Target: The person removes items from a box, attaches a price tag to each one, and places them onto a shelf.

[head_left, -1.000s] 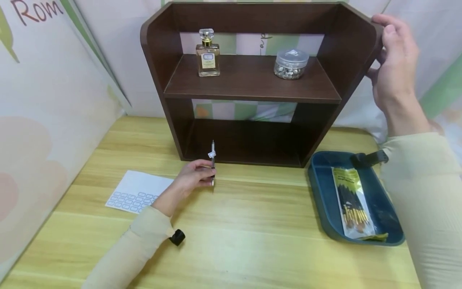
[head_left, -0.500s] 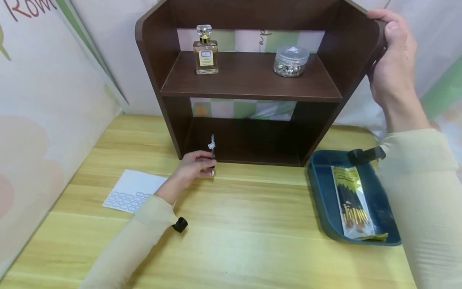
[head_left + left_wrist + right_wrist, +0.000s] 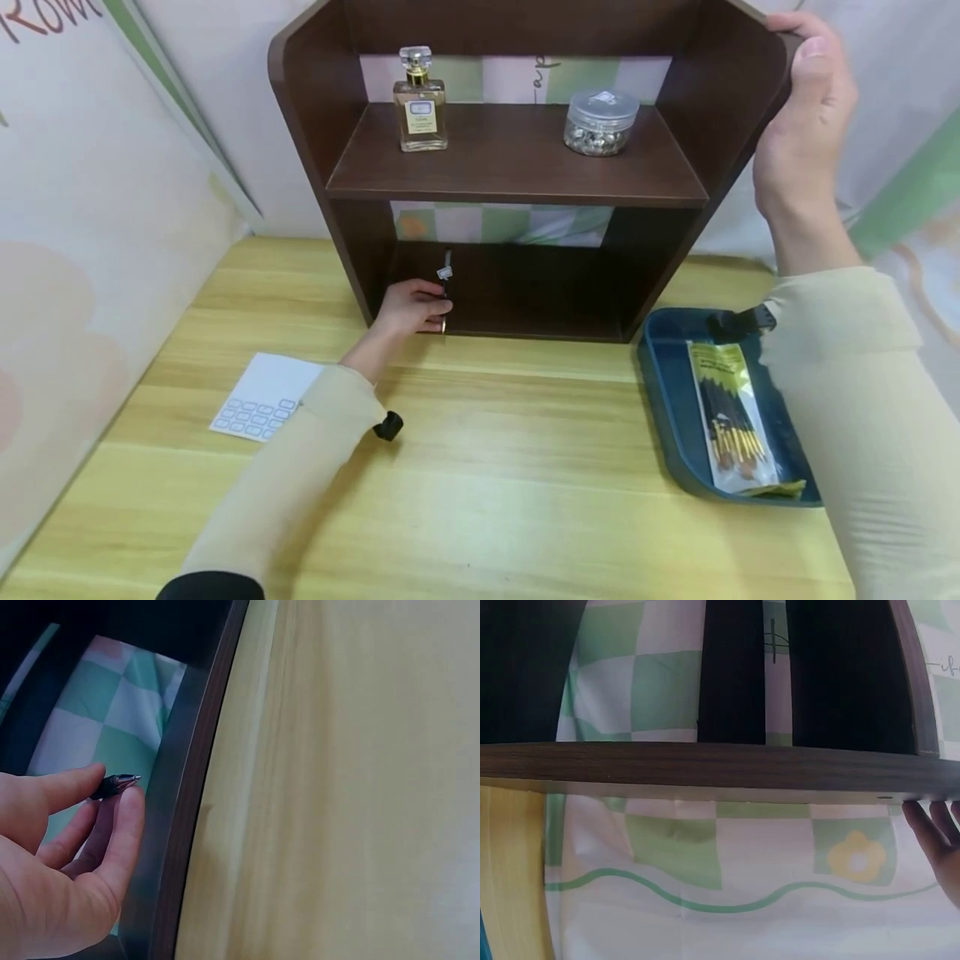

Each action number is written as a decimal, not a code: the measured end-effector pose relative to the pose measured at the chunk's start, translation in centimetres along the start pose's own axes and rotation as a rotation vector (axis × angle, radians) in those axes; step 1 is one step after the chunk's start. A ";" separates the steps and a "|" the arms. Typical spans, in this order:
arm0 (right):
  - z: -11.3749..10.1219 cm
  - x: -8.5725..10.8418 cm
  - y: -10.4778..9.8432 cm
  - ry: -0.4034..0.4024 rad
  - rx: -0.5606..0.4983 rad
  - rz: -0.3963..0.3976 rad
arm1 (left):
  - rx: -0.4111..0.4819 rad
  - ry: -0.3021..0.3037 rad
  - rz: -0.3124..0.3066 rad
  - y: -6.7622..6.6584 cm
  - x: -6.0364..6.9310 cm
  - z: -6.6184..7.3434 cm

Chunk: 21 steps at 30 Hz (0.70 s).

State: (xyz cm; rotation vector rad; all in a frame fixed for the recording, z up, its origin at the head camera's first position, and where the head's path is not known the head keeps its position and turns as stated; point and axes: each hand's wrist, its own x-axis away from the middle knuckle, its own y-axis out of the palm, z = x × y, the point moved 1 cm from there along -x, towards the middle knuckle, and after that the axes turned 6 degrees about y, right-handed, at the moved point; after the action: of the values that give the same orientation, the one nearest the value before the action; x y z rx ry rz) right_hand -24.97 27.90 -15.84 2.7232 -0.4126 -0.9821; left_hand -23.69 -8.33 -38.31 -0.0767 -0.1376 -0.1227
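My left hand point(image 3: 408, 307) pinches a slim dark pen point(image 3: 112, 785) between thumb and fingers at the lower opening of a dark brown shelf point(image 3: 517, 162). The pen stands roughly upright, with a small white label point(image 3: 445, 272) stuck near its upper end. Its metal tip shows in the left wrist view. My right hand point(image 3: 806, 125) grips the upper front edge of the shelf's right side panel; some of its fingers are hidden behind the panel in the head view. On the upper board stand a perfume bottle point(image 3: 422, 117) and a clear lidded jar point(image 3: 600, 125) of silvery bits, both labelled.
A sheet of blue-bordered labels point(image 3: 258, 400) lies on the wooden table point(image 3: 510, 467) at left, partly covered by the left forearm. Right of the shelf, a dark blue tray point(image 3: 670, 433) holds a packet of paintbrushes point(image 3: 731, 417). Patterned cloth hangs behind and at the sides.
My left hand has moved forward with the pen, from in front of the shelf into its lower opening. The right hand stays on the side panel. The head view has shifted slightly.
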 end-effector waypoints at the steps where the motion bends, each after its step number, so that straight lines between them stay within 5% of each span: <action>1: 0.1 0.0 0.2 -0.032 0.012 -0.004 | -0.014 0.005 0.006 0.0 -0.3 0.1; 10: 0.4 0.0 0.8 -0.175 0.117 0.031 | -0.083 -0.003 0.066 -0.9 -2.6 0.7; 21: 0.4 0.3 0.4 -0.135 0.084 0.025 | -0.207 -0.031 0.102 -0.8 -3.7 0.4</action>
State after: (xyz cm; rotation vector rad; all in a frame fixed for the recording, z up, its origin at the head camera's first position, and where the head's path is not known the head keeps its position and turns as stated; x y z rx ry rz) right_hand -25.05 27.35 -16.21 2.7265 -0.5214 -1.1722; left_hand -27.43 -8.64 -38.43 -0.2919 -0.1515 -0.0338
